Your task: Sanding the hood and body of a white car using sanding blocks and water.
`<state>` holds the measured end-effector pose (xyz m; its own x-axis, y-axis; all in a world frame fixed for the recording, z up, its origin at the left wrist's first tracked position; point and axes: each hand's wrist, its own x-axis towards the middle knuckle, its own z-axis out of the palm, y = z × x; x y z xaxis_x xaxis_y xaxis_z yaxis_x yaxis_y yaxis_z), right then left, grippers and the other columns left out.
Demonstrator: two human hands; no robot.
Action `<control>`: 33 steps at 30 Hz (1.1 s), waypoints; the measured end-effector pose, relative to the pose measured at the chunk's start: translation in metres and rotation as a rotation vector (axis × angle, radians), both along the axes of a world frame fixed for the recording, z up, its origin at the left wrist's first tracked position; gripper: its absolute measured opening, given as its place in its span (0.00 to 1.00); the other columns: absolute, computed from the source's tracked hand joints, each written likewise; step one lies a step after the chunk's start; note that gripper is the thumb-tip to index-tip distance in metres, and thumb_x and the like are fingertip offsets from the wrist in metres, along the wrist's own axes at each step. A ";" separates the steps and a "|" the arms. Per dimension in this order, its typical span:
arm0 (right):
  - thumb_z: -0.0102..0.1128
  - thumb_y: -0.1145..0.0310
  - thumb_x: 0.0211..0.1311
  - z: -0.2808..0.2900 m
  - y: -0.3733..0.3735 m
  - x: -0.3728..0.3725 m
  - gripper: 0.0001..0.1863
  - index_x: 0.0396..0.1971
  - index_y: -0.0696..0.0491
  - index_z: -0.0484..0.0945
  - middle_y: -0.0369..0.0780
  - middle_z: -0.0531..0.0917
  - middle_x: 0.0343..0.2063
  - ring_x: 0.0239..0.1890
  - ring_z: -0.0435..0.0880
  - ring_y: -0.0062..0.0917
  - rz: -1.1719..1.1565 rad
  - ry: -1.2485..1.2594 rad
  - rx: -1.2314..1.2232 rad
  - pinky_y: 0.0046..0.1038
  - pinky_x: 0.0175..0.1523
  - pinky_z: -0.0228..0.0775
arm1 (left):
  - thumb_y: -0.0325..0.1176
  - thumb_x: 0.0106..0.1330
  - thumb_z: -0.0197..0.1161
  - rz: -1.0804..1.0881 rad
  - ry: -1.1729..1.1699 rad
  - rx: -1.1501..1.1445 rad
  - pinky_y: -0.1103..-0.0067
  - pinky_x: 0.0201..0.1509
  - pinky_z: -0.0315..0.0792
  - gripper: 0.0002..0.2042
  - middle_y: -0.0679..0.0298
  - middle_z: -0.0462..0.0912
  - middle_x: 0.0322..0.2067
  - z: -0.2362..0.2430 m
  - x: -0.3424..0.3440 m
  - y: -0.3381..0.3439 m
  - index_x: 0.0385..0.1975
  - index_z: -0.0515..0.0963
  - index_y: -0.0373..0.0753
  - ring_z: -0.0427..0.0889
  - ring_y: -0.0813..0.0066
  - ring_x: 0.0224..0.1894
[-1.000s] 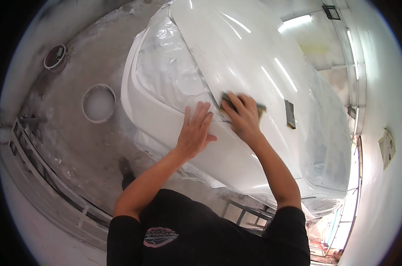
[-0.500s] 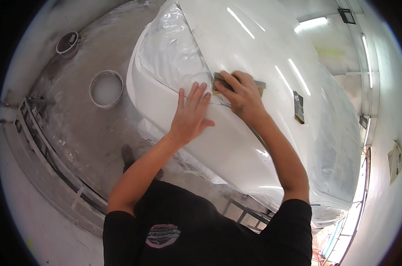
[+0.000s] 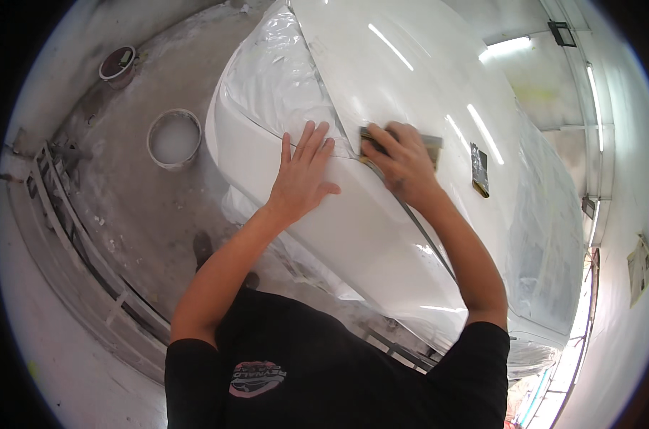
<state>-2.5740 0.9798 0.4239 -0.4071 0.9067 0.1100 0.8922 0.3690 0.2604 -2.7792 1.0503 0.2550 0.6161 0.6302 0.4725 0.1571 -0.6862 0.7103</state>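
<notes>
My right hand (image 3: 406, 163) is closed around a dark sanding block (image 3: 433, 147) with a tan edge. The block rests on the white hood (image 3: 381, 79) of a car, beside the long gap between hood and fender. My left hand (image 3: 303, 175) lies on the white fender (image 3: 353, 214) with its fingers stretched out, the tips close to the crinkled clear plastic film (image 3: 274, 79) over the headlight area. Right of the block, a folded dark sheet (image 3: 480, 170), apparently sandpaper, lies on the hood. My right fingers hide part of the block.
A bucket (image 3: 175, 167) of cloudy liquid stands on the floor at left, with a darker bucket (image 3: 118, 77) beyond it. A long metal frame (image 3: 88, 257) runs along the left wall. Plastic sheeting (image 3: 542, 236) covers the car at right.
My right hand has moved the sanding block a little to the right and nearer to me on the hood. My left hand remains flat on the fender, shifted only slightly.
</notes>
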 end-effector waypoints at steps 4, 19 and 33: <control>0.71 0.79 0.53 -0.002 0.005 0.003 0.20 0.49 0.55 0.90 0.41 0.83 0.65 0.59 0.80 0.43 0.054 0.064 -0.041 0.46 0.64 0.75 | 0.47 0.61 0.81 0.011 0.039 -0.002 0.37 0.87 0.43 0.45 0.55 0.55 0.87 -0.003 -0.002 -0.004 0.76 0.69 0.34 0.48 0.50 0.90; 0.72 0.81 0.51 -0.007 0.007 0.005 0.24 0.52 0.54 0.90 0.41 0.82 0.66 0.61 0.80 0.44 0.032 0.057 -0.049 0.46 0.66 0.74 | 0.44 0.60 0.82 -0.008 0.011 -0.049 0.36 0.87 0.44 0.46 0.56 0.55 0.87 -0.003 0.003 -0.002 0.77 0.69 0.34 0.48 0.49 0.90; 0.70 0.77 0.55 -0.022 0.002 0.001 0.20 0.50 0.51 0.89 0.39 0.83 0.59 0.57 0.81 0.41 -0.028 0.075 0.112 0.45 0.61 0.75 | 0.50 0.60 0.81 0.041 0.051 0.003 0.34 0.86 0.42 0.49 0.56 0.56 0.87 -0.016 -0.004 -0.002 0.80 0.67 0.37 0.48 0.47 0.90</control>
<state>-2.5733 0.9815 0.4015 -0.3687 0.8979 0.2405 0.9203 0.3161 0.2305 -2.7829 1.0485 0.2394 0.6132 0.6539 0.4432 0.2209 -0.6807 0.6985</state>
